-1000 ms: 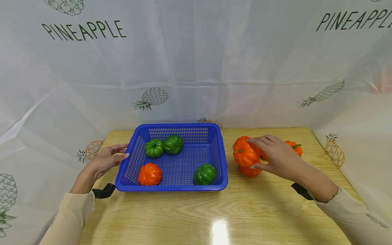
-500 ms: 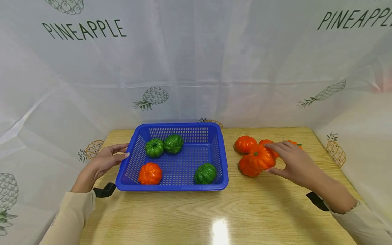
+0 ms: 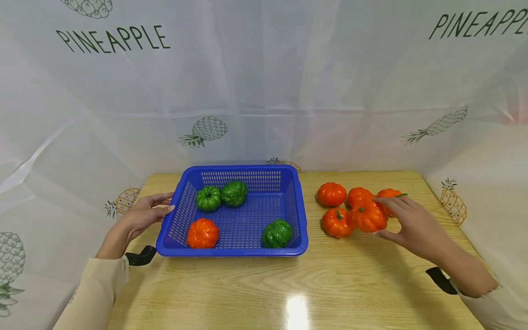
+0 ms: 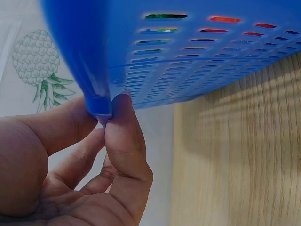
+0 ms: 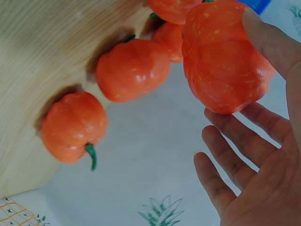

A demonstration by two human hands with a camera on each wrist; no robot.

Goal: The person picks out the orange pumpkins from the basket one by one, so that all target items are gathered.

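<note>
My right hand (image 3: pixel 412 224) holds an orange pumpkin (image 3: pixel 369 216) between thumb and fingers, raised over the right part of the table. In the right wrist view the same pumpkin (image 5: pixel 225 59) sits between thumb and index finger, the other fingers spread below it. My left hand (image 3: pixel 142 217) pinches the left rim of a blue plastic basket (image 3: pixel 231 252); the left wrist view shows thumb and fingertips meeting on the rim (image 4: pixel 96 89). Inside the basket lie two green pumpkins at the back left, one green pumpkin (image 3: pixel 277 233) at the front right and an orange pumpkin (image 3: pixel 202 233) at the front left.
Several more orange pumpkins rest on the wooden table (image 3: pixel 231 293) around the held one: one at the back (image 3: pixel 332 194), one in front (image 3: pixel 337 222) and one with a green stem (image 3: pixel 389 196) by my right fingers. A white pineapple-print sheet (image 3: pixel 255 82) hangs behind and beside the table.
My right hand has moved right with its orange pumpkin, away from the basket, uncovering pumpkins on the table. The left hand and the basket stay in place.
</note>
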